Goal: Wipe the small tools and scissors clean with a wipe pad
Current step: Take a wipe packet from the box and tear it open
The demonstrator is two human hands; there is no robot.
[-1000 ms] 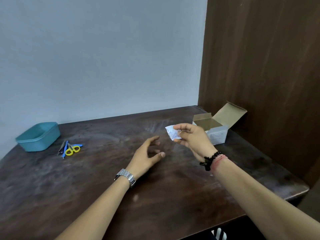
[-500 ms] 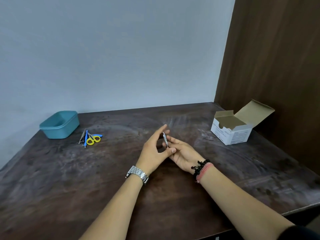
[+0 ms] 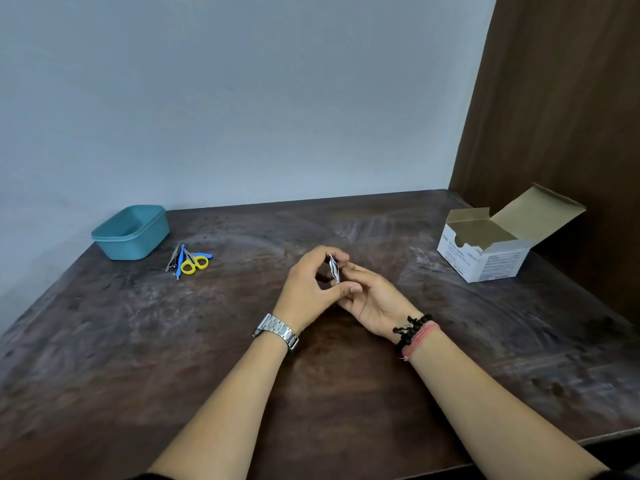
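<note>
A small white wipe pad packet [image 3: 334, 269] stands edge-on above the middle of the table, pinched between both hands. My left hand [image 3: 310, 289], with a metal watch on its wrist, grips it from the left. My right hand [image 3: 375, 299], palm up and wearing bead bracelets, holds it from the right. Far to the left lie the scissors [image 3: 194, 263] with yellow and blue handles, beside a blue-handled tool [image 3: 180, 261] and thin metal tools [image 3: 174, 259].
A teal plastic tub [image 3: 133, 233] sits at the back left by the wall. An open white cardboard box [image 3: 491, 247] stands at the back right next to a dark wooden panel [image 3: 561, 116]. The table's front edge [image 3: 588, 438] runs at lower right.
My right hand brought the packet from near the box to the table's middle and my left hand closed on it. The view turned left.
</note>
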